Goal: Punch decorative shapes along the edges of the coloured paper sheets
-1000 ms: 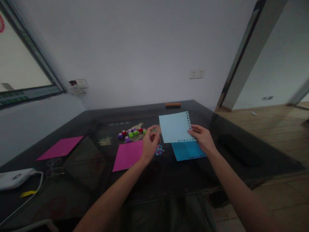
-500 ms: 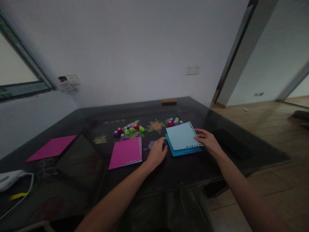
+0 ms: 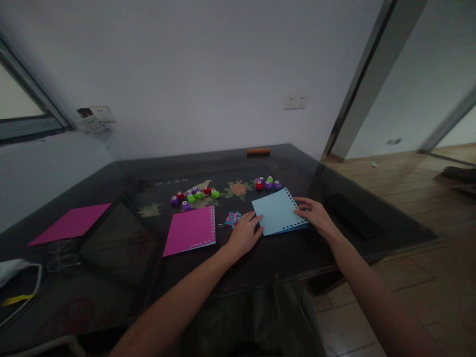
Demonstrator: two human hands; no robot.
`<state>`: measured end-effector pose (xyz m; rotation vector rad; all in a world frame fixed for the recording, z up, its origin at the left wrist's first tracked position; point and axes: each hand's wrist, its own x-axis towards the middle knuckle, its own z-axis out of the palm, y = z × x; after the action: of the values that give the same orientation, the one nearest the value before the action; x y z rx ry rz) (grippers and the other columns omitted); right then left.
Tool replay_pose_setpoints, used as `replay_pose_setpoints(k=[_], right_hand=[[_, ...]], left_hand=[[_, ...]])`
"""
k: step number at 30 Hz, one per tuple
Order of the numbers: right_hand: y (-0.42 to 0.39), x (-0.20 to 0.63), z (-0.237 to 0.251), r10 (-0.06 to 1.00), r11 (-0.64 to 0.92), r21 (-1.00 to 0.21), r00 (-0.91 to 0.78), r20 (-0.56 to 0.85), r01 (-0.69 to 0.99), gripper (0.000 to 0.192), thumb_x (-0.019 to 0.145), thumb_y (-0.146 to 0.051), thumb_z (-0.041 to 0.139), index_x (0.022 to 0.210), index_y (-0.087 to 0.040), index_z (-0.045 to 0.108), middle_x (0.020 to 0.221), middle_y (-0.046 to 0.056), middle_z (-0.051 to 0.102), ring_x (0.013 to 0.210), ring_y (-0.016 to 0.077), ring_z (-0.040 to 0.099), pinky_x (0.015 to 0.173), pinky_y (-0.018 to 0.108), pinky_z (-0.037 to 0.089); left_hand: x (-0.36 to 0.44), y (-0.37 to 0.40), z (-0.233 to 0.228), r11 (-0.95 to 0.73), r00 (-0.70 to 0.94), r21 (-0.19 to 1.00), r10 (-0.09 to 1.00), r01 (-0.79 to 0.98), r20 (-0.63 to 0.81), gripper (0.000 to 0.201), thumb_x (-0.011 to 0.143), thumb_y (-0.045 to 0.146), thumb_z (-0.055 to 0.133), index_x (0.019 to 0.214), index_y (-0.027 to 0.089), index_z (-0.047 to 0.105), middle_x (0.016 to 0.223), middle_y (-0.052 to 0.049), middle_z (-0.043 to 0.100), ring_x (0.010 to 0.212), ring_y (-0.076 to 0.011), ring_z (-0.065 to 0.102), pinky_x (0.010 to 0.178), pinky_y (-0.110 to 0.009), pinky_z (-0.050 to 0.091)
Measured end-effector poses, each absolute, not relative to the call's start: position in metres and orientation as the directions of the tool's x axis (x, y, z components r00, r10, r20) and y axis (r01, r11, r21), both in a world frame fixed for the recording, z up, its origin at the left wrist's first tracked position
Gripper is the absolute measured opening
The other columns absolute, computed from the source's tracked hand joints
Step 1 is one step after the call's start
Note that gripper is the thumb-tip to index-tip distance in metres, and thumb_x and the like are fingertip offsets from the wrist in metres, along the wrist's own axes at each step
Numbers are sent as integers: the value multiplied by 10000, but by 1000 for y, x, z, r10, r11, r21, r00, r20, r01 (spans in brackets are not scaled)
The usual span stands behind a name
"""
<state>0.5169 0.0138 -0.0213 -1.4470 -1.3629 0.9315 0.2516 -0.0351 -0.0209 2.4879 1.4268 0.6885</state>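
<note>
A light blue paper sheet [image 3: 274, 214] with punched holes along its edges lies flat on the dark glass table [image 3: 111, 277], covering a darker blue sheet beneath. My right hand [image 3: 314, 214] rests on its right edge, fingers spread on the paper. My left hand [image 3: 245, 233] lies at the sheet's left corner, fingertips touching it. A small heap of coloured paper bits [image 3: 233, 218] sits just left of my left hand. A magenta sheet [image 3: 190, 230] with a punched right edge lies further left.
Two clusters of small coloured punches stand behind: one group [image 3: 193, 196] at centre, another [image 3: 267, 184] behind the blue sheet. A second magenta sheet [image 3: 70, 223] lies far left. A white device with cable [image 3: 11, 270] sits at the left edge. A black flat object [image 3: 353, 215] lies right.
The light blue sheet, held up in my right hand a second ago, has come down onto the darker blue sheet. My left hand has dropped to the table at its left corner.
</note>
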Motion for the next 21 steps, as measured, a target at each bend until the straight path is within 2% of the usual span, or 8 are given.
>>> replay_pose_setpoints(k=[16,21], right_hand=[[12,513,-17,992,14,-939,111,56,343,496,576,-235,718,1060,-169,634,671,-6,595,497,101,506,454,219,394],[18,520,-24,975,28,-918,193,113,395,435,630,-311,695,1032,-153,637,728,38,640,551,138,567,509,260,458]], left_hand=[[253,-32,-26,-534,447,367,843,761,300,393,862,295,513,1234,175,552,1320,-128,509,1249,-237,431,1053,-381,345],[253,-32,-27,-533,441,373,843,759,307,380,858,289,523,1217,174,565,1322,-132,508,1255,-237,426,1058,-379,341]])
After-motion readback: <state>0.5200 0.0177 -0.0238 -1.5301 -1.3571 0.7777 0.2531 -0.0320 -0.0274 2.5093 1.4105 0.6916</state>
